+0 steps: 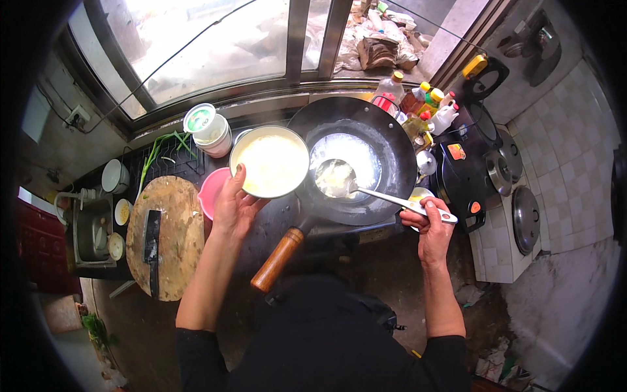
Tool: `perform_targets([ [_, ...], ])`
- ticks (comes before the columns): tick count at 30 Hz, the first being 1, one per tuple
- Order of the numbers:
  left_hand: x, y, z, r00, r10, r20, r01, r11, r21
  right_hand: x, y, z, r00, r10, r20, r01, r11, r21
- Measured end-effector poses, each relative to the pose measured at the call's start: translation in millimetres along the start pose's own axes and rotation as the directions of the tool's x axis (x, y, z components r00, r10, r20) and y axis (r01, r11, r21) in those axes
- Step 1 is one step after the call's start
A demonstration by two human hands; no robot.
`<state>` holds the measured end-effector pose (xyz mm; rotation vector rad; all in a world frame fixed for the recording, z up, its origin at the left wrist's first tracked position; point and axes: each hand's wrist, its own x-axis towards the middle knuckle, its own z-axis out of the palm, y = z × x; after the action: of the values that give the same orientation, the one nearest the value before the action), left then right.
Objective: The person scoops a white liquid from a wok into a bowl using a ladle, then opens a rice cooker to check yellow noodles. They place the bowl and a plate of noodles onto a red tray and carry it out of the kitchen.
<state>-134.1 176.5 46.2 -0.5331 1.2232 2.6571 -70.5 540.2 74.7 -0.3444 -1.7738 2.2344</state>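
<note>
My left hand [235,206] holds a white bowl [270,161] by its near left side, thumb on the rim. Pale yellowish soup fills much of the bowl, which is held at the left edge of a black wok [352,115]. In my right hand [433,228] is the handle of a metal ladle [401,200]. The ladle's head is over the middle of the wok and holds pale, soft food [335,177]. Bright glare covers the wok's bottom, so its contents are hard to tell. The wok's wooden handle [278,259] points toward me.
A round wooden chopping board [176,235] with a cleaver [152,235] lies left, beside a sink [93,235]. A pink plastic basin [209,193] and a white tub [215,142] stand near the bowl. Several bottles [416,100] crowd the wok's right rim. A window [294,44] lies beyond.
</note>
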Motion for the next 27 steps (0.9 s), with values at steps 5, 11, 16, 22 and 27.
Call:
perform_targets([
  [5,-1.2,-2.3,1.0,1.000,-0.003,-0.029,0.003,1.000,0.010,-1.8,-0.1,-5.8,0.999,-0.003,0.042,0.003,1.000,-0.020],
  [11,-2.6,-2.0,0.3,1.000,-0.006,-0.021,0.007,1.000,0.020,-4.7,3.0,-6.9,0.996,-0.003,0.090,0.008,0.998,-0.060],
  [16,-4.1,-2.2,0.3,1.000,0.007,-0.005,-0.007,1.000,0.016,-8.9,0.8,-2.1,0.988,-0.038,0.147,0.057,0.990,-0.126],
  [22,-6.1,-1.9,1.5,0.999,-0.004,-0.043,0.004,1.000,-0.003,-12.8,-8.3,5.1,0.973,-0.088,0.216,0.134,0.968,-0.211],
  [27,-7.4,-0.5,3.3,0.999,0.010,-0.042,-0.009,1.000,0.014,-13.7,-12.7,8.5,0.962,-0.109,0.250,0.168,0.958,-0.230],
])
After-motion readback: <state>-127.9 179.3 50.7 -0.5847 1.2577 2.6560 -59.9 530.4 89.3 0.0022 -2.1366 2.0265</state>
